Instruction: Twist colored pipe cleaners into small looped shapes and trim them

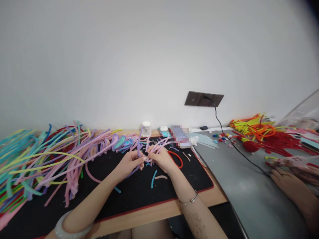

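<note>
My left hand (131, 162) is closed, thumb and fingers pinching a purple pipe cleaner (139, 142) whose free end stands up past the fingers. Right beside it, my right hand (161, 160) is closed around pale pink pipe cleaners (163, 143) that fan out toward the back. The fingertips of both hands meet over the black mat (119, 202), where the stems cross; the exact join is hidden by the fingers. Just right of my right hand lies an orange-red loop (179, 160), partly hidden. In front are a short blue piece (154, 179) and a beige piece (160, 177).
Loose pastel pipe cleaners (50, 159) are heaped at the left. Along the back stand a paper cup (146, 128) and a blurred phone-like item (181, 136). Right, a grey table holds pompoms (221, 136), orange-yellow stems (259, 127), a black cord (239, 154) and another person's hand (286, 181).
</note>
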A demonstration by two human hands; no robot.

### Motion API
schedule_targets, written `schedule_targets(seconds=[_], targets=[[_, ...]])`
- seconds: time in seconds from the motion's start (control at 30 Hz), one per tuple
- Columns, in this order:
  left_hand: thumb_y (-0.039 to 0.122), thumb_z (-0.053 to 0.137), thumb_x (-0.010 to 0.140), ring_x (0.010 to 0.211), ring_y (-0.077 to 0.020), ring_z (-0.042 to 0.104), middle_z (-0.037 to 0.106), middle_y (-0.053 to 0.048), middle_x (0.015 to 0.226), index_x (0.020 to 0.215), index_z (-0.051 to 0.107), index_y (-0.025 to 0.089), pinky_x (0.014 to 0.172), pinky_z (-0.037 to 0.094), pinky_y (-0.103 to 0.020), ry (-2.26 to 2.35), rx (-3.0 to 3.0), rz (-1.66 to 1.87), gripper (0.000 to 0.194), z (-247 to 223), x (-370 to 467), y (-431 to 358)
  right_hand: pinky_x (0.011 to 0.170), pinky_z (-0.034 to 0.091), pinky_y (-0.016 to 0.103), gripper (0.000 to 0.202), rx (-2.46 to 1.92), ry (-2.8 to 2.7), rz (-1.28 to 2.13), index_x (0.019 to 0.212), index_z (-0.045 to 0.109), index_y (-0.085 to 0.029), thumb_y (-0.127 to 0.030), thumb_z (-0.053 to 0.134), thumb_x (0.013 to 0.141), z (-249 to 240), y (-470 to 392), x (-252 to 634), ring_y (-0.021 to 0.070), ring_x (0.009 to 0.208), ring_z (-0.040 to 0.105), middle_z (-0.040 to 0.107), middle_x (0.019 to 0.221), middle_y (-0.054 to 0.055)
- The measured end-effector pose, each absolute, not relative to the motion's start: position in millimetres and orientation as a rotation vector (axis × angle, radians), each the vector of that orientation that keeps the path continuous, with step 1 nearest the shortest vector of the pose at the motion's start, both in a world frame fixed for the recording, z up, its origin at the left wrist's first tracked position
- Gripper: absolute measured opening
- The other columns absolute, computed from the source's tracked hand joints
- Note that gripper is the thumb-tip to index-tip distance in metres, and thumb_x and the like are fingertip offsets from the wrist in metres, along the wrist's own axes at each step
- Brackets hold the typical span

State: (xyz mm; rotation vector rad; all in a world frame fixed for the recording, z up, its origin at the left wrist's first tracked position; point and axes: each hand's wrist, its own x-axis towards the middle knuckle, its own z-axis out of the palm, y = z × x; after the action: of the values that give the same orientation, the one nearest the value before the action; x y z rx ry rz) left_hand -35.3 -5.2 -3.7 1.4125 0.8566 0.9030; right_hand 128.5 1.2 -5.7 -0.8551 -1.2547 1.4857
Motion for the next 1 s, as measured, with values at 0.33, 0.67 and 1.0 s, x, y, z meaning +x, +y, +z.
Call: schedule_targets(seconds=[0.33,0.67,1.0], targets=[[0.043,0.067,0.073,0.050,-0.0120,0.052,0.058,0.003,0.054,0.070,0.056,0.016,0.057,0.042,-0.026,0.851,1.432,0.876,0.029,-6.4,-36.2,-4.9,0.044,0.040,0.019,0.023,-0.859,-1.338,1.438,0.065,0.058,-0.016,-0.032,0.074,0.067,-9.7,3.4,130.3,0.0083,0.046,0.050,0.059,0.057,-0.002],[0.041,0.067,0.072,0.048,-0.0122,0.052,0.058,0.003,0.053,0.068,0.055,0.016,0.057,0.041,-0.027,0.840,1.409,0.884,0.028,-6.8,-37.6,-4.2,0.041,0.038,0.019,0.026,-0.871,-1.292,1.447,0.064,0.057,-0.016,-0.035,0.073,0.068,-10.0,3.6,128.7,0.0078,0.043,0.048,0.058,0.055,-0.002],[0.031,0.070,0.069,0.041,-0.0095,0.051,0.057,0.003,0.049,0.067,0.055,0.017,0.046,0.042,-0.022,0.792,1.078,0.853,0.021,-7.3,-37.8,-5.1,0.041,0.037,0.018,0.029,-0.852,-1.166,1.450,0.066,0.056,-0.016,-0.038,0.075,0.066,-8.9,4.6,127.9,0.0083,0.044,0.051,0.060,0.053,-0.001]])
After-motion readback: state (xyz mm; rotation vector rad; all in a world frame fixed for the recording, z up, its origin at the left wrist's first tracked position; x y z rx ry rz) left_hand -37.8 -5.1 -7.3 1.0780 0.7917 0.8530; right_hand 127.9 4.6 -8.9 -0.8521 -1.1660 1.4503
